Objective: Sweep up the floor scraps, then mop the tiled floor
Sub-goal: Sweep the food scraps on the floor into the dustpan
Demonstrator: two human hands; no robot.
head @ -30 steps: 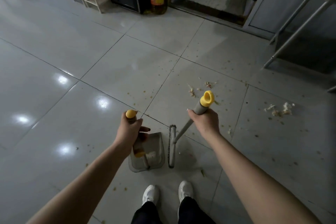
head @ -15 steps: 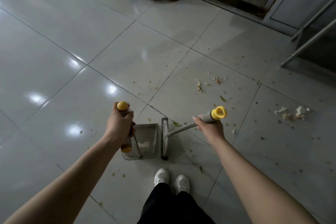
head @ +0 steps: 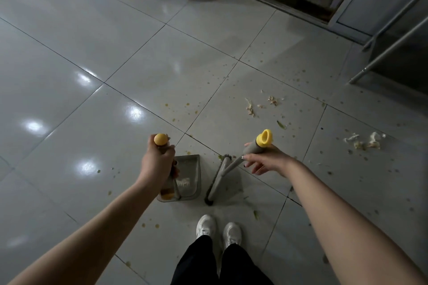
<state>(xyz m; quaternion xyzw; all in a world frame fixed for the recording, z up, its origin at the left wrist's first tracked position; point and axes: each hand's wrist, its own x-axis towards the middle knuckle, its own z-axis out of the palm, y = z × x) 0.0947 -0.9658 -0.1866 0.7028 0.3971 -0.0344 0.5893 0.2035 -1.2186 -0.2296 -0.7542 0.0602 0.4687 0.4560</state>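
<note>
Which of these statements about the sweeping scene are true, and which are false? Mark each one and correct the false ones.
1. The left hand grips the upright handle of the dustpan. True.
2. The dustpan lies to the right of the broom. False: it lies to the left of the broom's head.
3. The right hand holds the broom by its yellow-capped handle. True.
4. Every scrap is in the dustpan. False: scraps lie on the tiles further right.
5. The shoes are black. False: they are white; the trousers are black.
</note>
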